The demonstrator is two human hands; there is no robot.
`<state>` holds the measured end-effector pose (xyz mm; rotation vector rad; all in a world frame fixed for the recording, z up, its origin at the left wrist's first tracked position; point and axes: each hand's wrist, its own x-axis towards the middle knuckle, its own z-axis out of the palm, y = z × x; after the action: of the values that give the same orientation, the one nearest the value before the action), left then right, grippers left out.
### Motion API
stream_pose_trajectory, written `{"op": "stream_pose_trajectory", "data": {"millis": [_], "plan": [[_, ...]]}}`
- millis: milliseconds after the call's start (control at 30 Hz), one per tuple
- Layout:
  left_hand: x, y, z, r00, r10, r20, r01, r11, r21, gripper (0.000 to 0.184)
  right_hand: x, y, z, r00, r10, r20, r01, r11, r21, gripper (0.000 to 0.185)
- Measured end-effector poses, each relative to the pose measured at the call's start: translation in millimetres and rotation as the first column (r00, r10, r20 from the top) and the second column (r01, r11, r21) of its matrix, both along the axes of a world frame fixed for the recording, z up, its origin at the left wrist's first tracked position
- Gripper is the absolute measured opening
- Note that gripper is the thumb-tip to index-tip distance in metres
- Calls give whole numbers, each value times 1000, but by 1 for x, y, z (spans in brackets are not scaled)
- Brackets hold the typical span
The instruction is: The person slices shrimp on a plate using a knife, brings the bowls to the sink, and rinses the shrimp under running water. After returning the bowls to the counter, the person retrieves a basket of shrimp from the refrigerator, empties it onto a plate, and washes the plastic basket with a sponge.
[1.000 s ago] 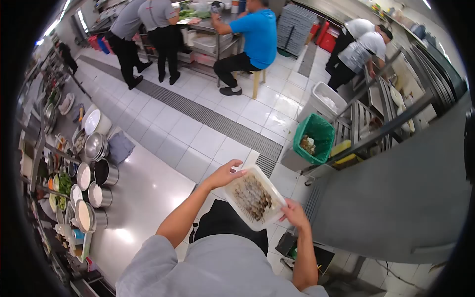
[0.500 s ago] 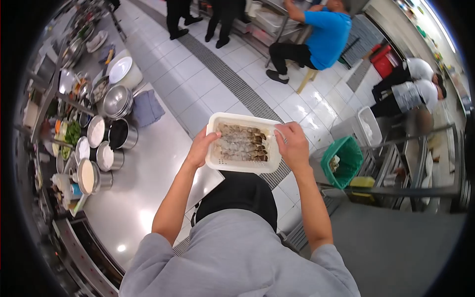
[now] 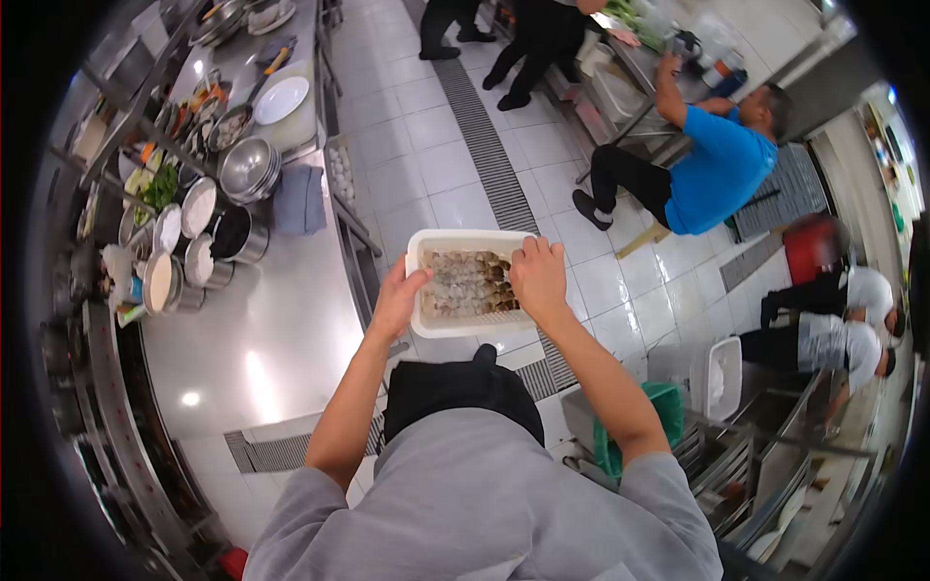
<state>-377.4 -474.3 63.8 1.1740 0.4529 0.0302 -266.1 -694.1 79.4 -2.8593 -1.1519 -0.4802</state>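
In front of my body a white plastic basket [image 3: 422, 322] holds rows of raw shrimp [image 3: 465, 283], their dark tails toward the right. My left hand [image 3: 395, 298] grips the basket's left end, with its thumb over the rim. My right hand [image 3: 541, 279] is over the basket's right end, its fingers curled down by the shrimp tails. Whatever those fingertips hold is hidden by the hand.
On my left is a steel counter [image 3: 257, 339] with stacked metal bowls [image 3: 249, 169], pots and a blue cloth [image 3: 299, 200]. A person in blue [image 3: 722, 169] sits ahead right. A green-lined bin [image 3: 662, 407] stands right; a drain grate [image 3: 484, 145] crosses the tiles.
My right hand has shifted from the basket's right rim inward over the shrimp tails, its fingers now curled. My left hand keeps its hold. The view has turned, and the surroundings shifted.
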Motion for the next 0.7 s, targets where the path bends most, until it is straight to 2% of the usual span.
{"op": "stream_pose_trajectory", "data": {"millis": [67, 133, 167, 233, 267, 333, 367, 433, 467, 533, 567, 633, 667, 700], "plan": [[3, -4, -7, 998, 68, -10, -68, 998, 4, 44, 21, 2, 0, 994, 103, -29, -102, 994, 42, 12], [10, -3, -9, 987, 159, -6, -158, 985, 67, 44, 41, 8, 0, 951, 250, -181, -209, 953, 219, 11], [14, 0, -10, 982, 186, -9, -185, 980, 68, 44, 48, 15, 2, 944, 276, -183, -234, 947, 219, 11], [19, 9, -13, 960, 258, -108, -264, 963, -52, 43, 57, 31, 5, 785, 346, -513, -132, 904, 407, 16], [21, 13, -15, 953, 281, -112, -288, 956, -52, 43, 63, 39, 8, 775, 365, -516, -153, 901, 406, 16], [29, 23, -20, 951, 303, -56, -308, 945, -110, 42, 81, 60, 12, 504, 413, -759, 76, 854, 515, 20], [34, 28, -23, 944, 326, -55, -330, 938, -110, 42, 89, 68, 5, 495, 425, -758, 55, 855, 515, 20], [49, 43, -26, 937, 348, -7, -348, 937, -15, 42, 112, 89, -13, 528, 347, -775, 112, 876, 469, 24], [57, 53, -26, 940, 341, -10, -341, 940, 32, 42, 123, 102, -15, 529, 371, -764, 81, 874, 480, 24], [77, 68, -27, 933, 359, 9, -359, 932, 55, 43, 139, 120, -22, 332, 216, -918, 287, 904, 316, 34], [88, 77, -27, 937, 349, 14, -349, 934, 73, 43, 148, 127, -30, 329, 226, -917, 267, 909, 320, 34], [112, 96, -29, 937, 349, 6, -349, 935, 68, 44, 167, 140, -41, 330, 245, -912, 282, 896, 343, 48], [125, 106, -37, 944, 331, 8, -329, 937, 115, 44, 173, 150, -38, 337, 175, -925, 317, 904, 287, 65], [139, 116, -33, 951, 310, 7, -307, 938, 161, 45, 179, 158, -36, 337, 180, -924, 308, 906, 289, 65]]}}
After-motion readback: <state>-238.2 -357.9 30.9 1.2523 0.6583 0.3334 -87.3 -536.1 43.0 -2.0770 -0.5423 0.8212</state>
